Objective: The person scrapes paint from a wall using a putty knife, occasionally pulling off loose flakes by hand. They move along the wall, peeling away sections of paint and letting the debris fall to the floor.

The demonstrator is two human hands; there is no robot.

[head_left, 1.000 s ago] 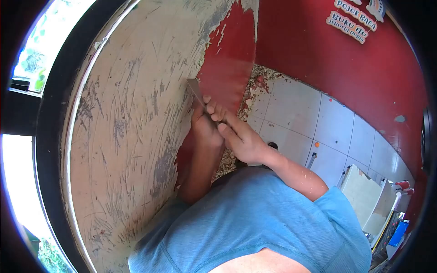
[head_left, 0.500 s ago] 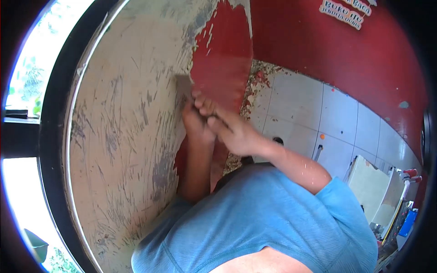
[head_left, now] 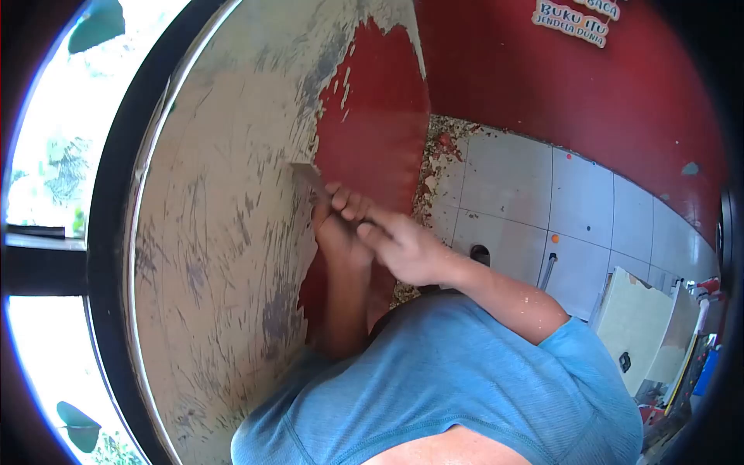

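Both hands are closed together around a scraper, its flat metal blade reaching up and left against the wall. My left hand grips from below, close to the wall surface. Over the handle lies my right hand, fingers curled round it near the blade. The handle is mostly hidden by the fingers. Under the blade the wall is beige and scratched, with dark gouges. Just right of the blade a ragged edge borders the remaining red paint.
Paint flakes litter the foot of the wall and the white tiled floor. A second red wall with lettering stands ahead. A dark-framed window runs along the left. Boards and other items lean at right.
The view has shifted slightly. The scraper blade sits a little lower and further left in view, and shows more sharply. Both hands keep their grip on it.
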